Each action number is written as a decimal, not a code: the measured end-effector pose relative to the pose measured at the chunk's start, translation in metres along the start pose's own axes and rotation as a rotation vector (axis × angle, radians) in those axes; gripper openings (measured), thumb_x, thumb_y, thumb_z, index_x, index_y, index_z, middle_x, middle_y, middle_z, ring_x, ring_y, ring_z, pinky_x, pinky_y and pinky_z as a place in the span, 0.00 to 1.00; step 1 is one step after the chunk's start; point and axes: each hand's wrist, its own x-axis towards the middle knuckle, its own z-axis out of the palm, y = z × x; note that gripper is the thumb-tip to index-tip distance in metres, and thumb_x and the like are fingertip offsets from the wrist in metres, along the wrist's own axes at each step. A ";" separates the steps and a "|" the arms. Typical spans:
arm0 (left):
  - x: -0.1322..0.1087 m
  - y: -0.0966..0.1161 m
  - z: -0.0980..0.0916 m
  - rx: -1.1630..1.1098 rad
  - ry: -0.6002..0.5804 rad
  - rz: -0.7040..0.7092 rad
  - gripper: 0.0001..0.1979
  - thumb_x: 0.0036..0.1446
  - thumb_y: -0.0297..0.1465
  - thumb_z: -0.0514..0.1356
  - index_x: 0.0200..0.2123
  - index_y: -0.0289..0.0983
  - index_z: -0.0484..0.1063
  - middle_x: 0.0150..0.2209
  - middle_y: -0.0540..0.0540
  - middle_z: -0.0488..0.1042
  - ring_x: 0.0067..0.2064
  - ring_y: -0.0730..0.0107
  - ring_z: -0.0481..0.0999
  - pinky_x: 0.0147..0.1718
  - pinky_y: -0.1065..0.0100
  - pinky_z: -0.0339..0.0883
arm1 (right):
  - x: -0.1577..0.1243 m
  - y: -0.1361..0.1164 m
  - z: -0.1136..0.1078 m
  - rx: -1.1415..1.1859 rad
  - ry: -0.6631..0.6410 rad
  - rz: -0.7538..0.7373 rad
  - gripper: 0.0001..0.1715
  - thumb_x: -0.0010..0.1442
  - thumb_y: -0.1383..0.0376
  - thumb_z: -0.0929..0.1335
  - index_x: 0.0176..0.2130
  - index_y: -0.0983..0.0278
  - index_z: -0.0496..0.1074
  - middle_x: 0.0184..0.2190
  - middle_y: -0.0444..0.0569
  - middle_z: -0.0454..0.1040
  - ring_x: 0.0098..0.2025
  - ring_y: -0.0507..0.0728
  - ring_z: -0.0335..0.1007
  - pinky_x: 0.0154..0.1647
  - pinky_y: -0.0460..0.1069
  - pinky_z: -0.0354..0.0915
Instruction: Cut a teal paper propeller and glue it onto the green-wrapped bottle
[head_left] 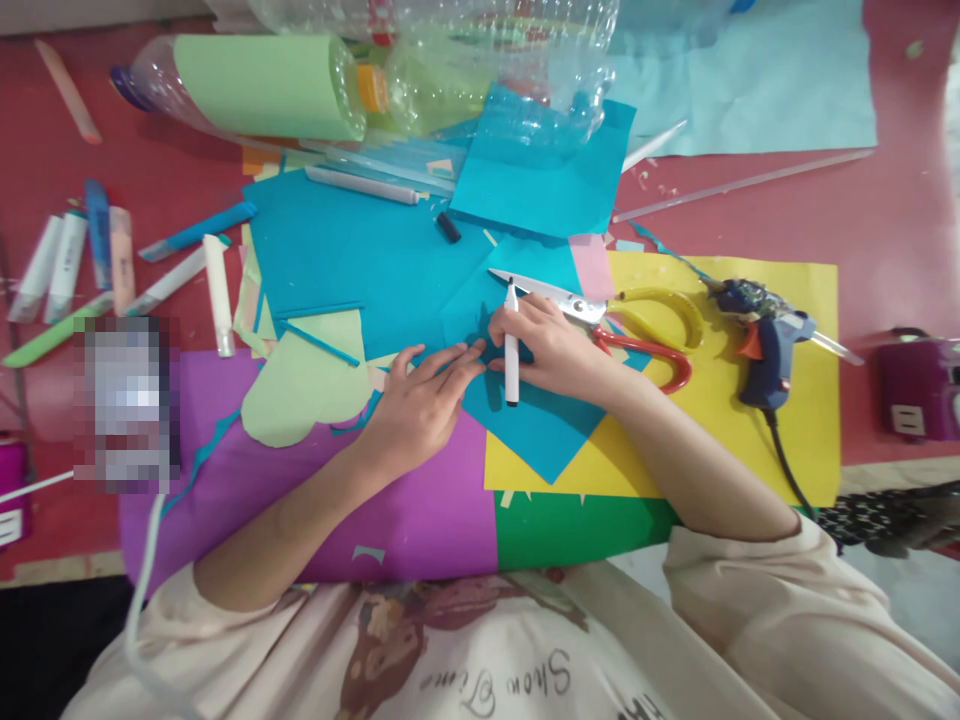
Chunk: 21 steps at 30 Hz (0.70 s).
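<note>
A white marker (511,352) with a black tip sits between the fingers of my right hand (551,350), its tip pointing away from me. Under that hand lies a blue sheet of paper (551,440), one corner toward me. My left hand (416,410) rests on the papers with fingers stretched out, their tips close to my right fingers. Beside it is a light green heart-shaped cutout (289,395) with a thin blue strip (319,343) across it. Just beyond my right hand are scissors (555,292) with yellow and red handles, blades apart. A black marker cap (448,227) lies farther off.
A glue gun (772,360) with a cord lies on yellow paper (814,420) at right. Clear plastic bottles (262,85), one wrapped in green paper, line the back. Several markers (67,265) and a blurred-out device (127,400) are at left. Purple paper (442,520) lies in front.
</note>
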 end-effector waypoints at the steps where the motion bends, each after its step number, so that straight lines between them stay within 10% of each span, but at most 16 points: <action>1: 0.000 0.000 0.000 -0.002 -0.001 -0.001 0.22 0.66 0.23 0.44 0.56 0.38 0.69 0.62 0.40 0.69 0.62 0.60 0.69 0.60 0.51 0.57 | 0.000 0.000 0.000 -0.005 -0.007 0.006 0.07 0.62 0.62 0.67 0.36 0.59 0.63 0.35 0.52 0.73 0.39 0.63 0.66 0.42 0.57 0.62; 21: 0.001 -0.012 0.001 -0.037 0.129 0.196 0.20 0.65 0.20 0.45 0.54 0.30 0.71 0.58 0.36 0.73 0.61 0.58 0.72 0.56 0.53 0.69 | -0.001 0.000 -0.002 -0.026 -0.051 0.003 0.06 0.62 0.63 0.67 0.39 0.61 0.64 0.37 0.52 0.72 0.41 0.62 0.64 0.44 0.56 0.61</action>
